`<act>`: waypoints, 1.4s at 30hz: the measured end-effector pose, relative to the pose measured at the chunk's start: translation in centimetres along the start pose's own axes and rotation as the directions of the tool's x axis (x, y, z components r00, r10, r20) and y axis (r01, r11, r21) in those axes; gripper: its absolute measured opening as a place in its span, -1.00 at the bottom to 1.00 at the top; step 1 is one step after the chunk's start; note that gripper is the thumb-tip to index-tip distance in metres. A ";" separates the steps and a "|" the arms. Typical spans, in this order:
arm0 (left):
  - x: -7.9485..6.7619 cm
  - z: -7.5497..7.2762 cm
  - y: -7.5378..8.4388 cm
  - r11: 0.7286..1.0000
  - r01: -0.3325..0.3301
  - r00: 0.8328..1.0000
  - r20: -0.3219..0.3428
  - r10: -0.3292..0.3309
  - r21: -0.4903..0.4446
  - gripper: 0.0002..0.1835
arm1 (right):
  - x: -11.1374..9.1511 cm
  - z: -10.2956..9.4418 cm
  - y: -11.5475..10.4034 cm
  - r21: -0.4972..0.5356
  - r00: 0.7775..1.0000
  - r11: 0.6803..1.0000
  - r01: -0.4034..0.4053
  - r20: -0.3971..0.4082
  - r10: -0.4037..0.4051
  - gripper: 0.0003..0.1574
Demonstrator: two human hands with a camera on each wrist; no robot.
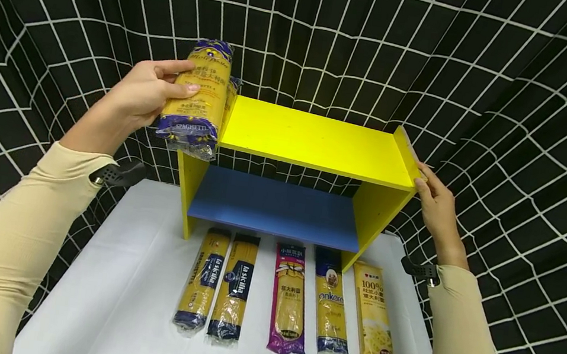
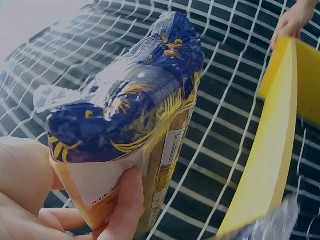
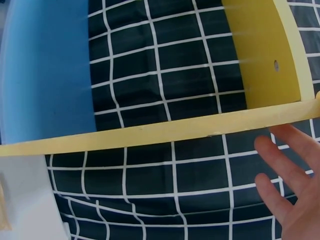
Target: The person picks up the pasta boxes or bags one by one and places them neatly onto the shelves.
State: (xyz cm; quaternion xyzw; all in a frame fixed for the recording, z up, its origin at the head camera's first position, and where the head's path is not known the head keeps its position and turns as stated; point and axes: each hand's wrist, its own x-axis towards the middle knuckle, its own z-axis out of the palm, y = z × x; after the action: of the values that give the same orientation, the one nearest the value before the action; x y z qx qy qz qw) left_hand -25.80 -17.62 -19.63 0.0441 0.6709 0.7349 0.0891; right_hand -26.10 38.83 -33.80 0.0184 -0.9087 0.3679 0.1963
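My left hand (image 1: 146, 90) pinches a yellow and blue spaghetti pack (image 1: 200, 91), held tilted at the left end of the shelf (image 1: 315, 139). In the left wrist view the thumb and fingers press on both sides of this pack (image 2: 125, 115), below its crumpled blue end. A second, similar pack (image 1: 231, 95) is partly hidden behind the held one. My right hand (image 1: 437, 206) grips the shelf's yellow right side panel at its upper end. The right wrist view has the fingers (image 3: 282, 162) spread along the panel's outer side, with the thumb tip over its edge.
Below the yellow board is a blue board (image 1: 279, 206). On the white table (image 1: 141, 278) lie two la sicilia packs (image 1: 202, 280), a pink-purple pasta pack (image 1: 291, 300), an ankara pack (image 1: 331, 303) and a yellow pack (image 1: 376, 324). A black gridded curtain (image 1: 303, 30) surrounds everything.
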 end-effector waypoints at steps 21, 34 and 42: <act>4.8 10.6 -1.7 0.990 0.029 0.998 0.050 -0.036 0.142 -0.25 | -0.1 -0.1 -0.7 0.013 1.000 1.000 -0.015 0.004 0.015 -0.42; 7.6 12.8 -4.7 0.964 0.044 0.998 0.030 -0.054 0.262 -0.23 | 0.1 0.4 0.3 -0.001 1.000 1.000 0.014 -0.027 -0.014 -0.45; 9.0 12.8 -5.7 0.930 0.075 0.996 0.010 -0.084 0.360 -0.24 | 0.2 0.3 0.0 -0.014 1.000 1.000 0.004 -0.031 -0.005 -0.45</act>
State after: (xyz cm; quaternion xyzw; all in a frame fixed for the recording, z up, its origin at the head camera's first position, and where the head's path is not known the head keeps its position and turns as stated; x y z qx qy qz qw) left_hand -31.82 -2.93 -24.60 0.0415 0.7940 0.5949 0.1176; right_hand -26.37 38.62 -33.97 0.0134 -0.9081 0.3612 0.2112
